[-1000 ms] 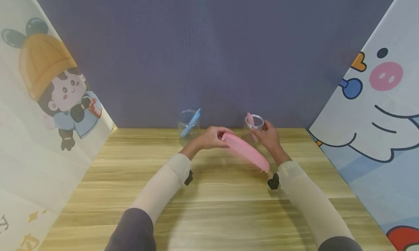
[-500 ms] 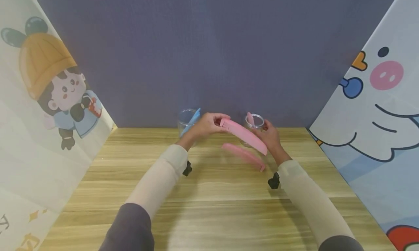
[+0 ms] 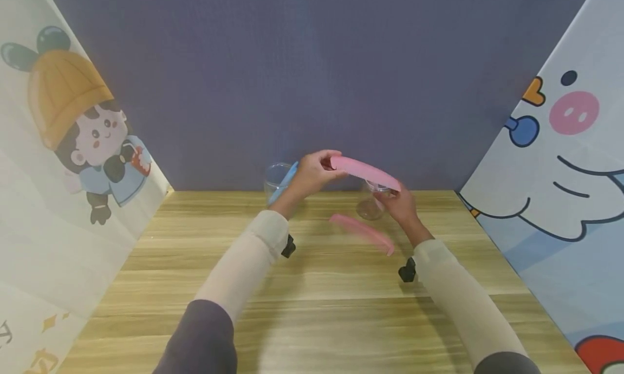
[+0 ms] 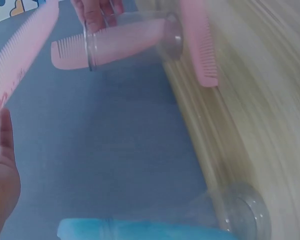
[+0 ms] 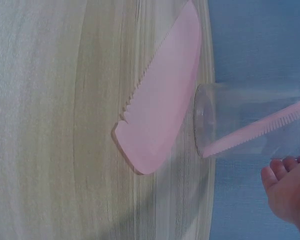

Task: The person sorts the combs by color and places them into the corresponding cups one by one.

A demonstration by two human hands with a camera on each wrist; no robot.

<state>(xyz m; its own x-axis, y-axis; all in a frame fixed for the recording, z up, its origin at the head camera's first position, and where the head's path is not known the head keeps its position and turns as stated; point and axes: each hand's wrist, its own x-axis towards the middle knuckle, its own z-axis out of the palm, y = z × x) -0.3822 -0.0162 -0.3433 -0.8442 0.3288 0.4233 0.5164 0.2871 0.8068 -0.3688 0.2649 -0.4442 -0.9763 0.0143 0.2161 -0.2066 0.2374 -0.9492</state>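
Observation:
My left hand pinches one end of a pink comb, raised above the right-hand clear jar. The comb's other end overlaps my right hand in the head view; whether they touch I cannot tell. My right hand grips that jar near its rim. Inside it leans another pink comb, its toothed end sticking out past the rim in the left wrist view. A third pink comb lies on the table in front of the jar.
To the left stands a second clear jar with a blue object, probably a comb, leaning in it. A dark wall rises behind the wooden table. Printed panels flank both sides.
My left hand has lifted its pink comb off the table, up and back above the right jar, uncovering the comb left on the table. My right hand has stayed at the jar.

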